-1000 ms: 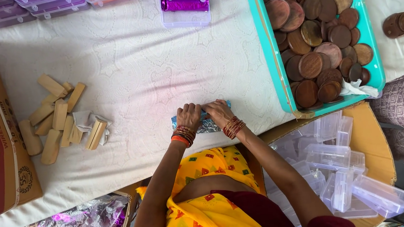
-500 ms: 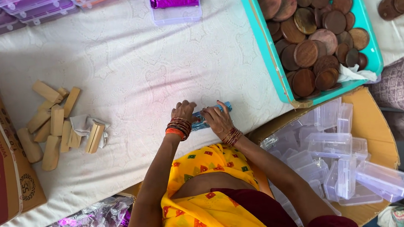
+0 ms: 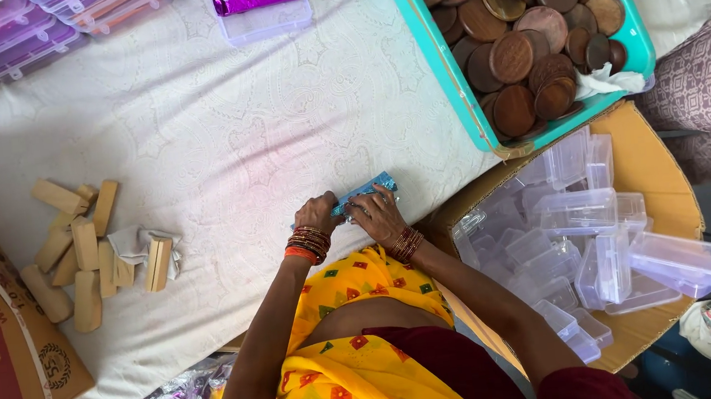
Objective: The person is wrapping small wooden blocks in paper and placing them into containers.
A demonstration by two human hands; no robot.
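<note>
Both my hands meet at the near edge of the white cloth-covered table (image 3: 216, 126). My left hand (image 3: 315, 219) and my right hand (image 3: 377, 215) press together on a small block wrapped in shiny blue foil (image 3: 364, 192), which is tilted with its right end raised. Red and gold bangles sit on both wrists. A pile of bare wooden blocks (image 3: 84, 254) lies to the left of my hands, with bits of white paper among them.
A teal tray (image 3: 447, 67) of round brown wooden discs stands at the far right. A cardboard box (image 3: 653, 186) of clear plastic cases is at the right. Purple-tinted lidded cases (image 3: 260, 3) line the far edge. Another cardboard box (image 3: 2, 351) is at left.
My hands have shifted slightly right with the blue-wrapped block, and its right end has lifted off the cloth. The view has drifted left and up.
</note>
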